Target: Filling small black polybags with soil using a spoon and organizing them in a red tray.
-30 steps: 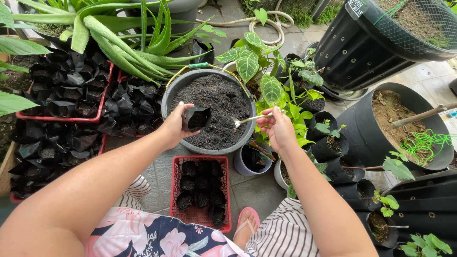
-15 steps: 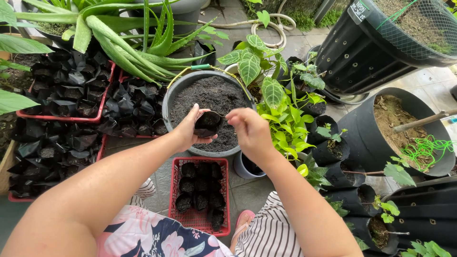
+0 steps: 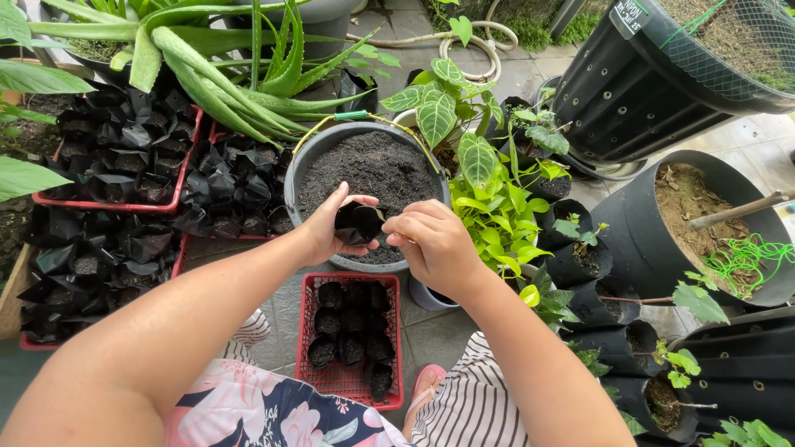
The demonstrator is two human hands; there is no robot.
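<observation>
Grey paving slabs (image 3: 435,335) make the floor of this crowded garden corner, with pots and trays packed close on every side. Over the near rim of the round grey tub of dark potting soil (image 3: 368,170) sits the small black plastic nursery bag (image 3: 358,222), its mouth turned toward the right hand. The left hand (image 3: 325,228) grasps that bag, fingers (image 3: 362,246) curled under and round it and the thumb across the top. The right hand (image 3: 432,242) is clenched, knuckles up, just beside the bag's mouth; whatever it grips is hidden inside the fist, and I cannot tell what it is from this view.

To do this filling well, I judge the bag should stay above the tub so spilled soil falls back in, its mouth kept wide by the left thumb, and the soil tipped in gently rather than pushed, since the thin plastic will fold easily.

Just below the tub lies 1 small red plastic crate (image 3: 389,339) holding about 9 soil-filled black bags in rows. To the left, 2 larger red trays (image 3: 185,178) carry many more black bags, some crumpled. An aloe plant with long green leaves (image 3: 207,74) spreads behind them. Right of the tub stands a broad-leaved plant with pale veins (image 3: 464,141), then a large black pot with brown soil (image 3: 704,219) and a coiled pale hose (image 3: 480,41) beyond.
</observation>
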